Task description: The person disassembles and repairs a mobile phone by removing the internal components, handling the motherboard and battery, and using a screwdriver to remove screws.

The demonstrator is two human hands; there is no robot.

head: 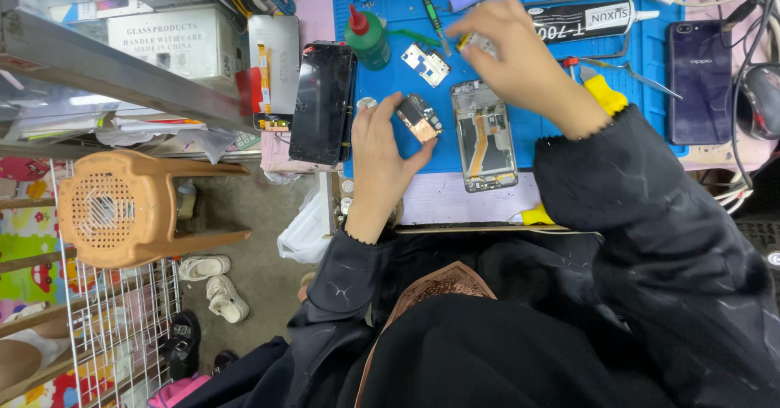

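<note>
My left hand [380, 158] pinches a small dark circuit board [419, 117] with a copper patch, just above the blue work mat [382, 18]. To its right lies an opened phone frame [484, 134] with its insides showing. My right hand [520, 60] reaches over the mat's far part, fingers closed on a small yellowish piece [466, 42] near a silver metal plate [426, 63]. Both arms wear black sleeves.
A black phone screen [323, 103] lies left of the mat beside a green bottle with a red cap [367, 38]. A black glue tube [585, 19], tweezers [630, 71], a screwdriver [429, 10] and a dark purple phone [700, 81] lie at the far side. An orange stool [122, 206] stands on the floor.
</note>
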